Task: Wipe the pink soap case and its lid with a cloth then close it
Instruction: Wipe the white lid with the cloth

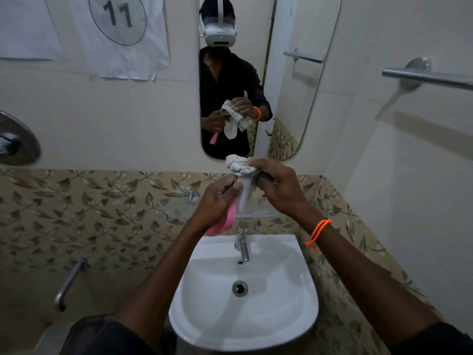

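Nearest is the white sink, with its tap at the far rim. Both hands work in the air above the tap.

The left hand has its fingers curled round the pink soap case, which sticks out below the hand and angles down to the left. Against it stands a pale, see-through piece, probably the lid, though I cannot tell whether it is joined to the case or loose. The right hand, just right of it, has its fingers bunched tight round the cloth, pressing it onto the top of that pale piece. An orange bead band sits on the right wrist.

The case looks like thin, hard plastic: light, stiff and smooth, so likely slippery if wet, and it could crack if dropped into the sink. Pinching it by the long edges, as the left hand seems to do, leaves the flat faces open for wiping. The cloth is soft and limp and takes whatever shape the fingers give it.

Much is hidden. The left fingers cover most of the case, so its inside and any hinge or catch cannot be seen. The pale piece is blurred and its outline is hard to follow.

Beyond the hands, the mirror on the far wall shows the same hold from the front, small and dim; it adds little.
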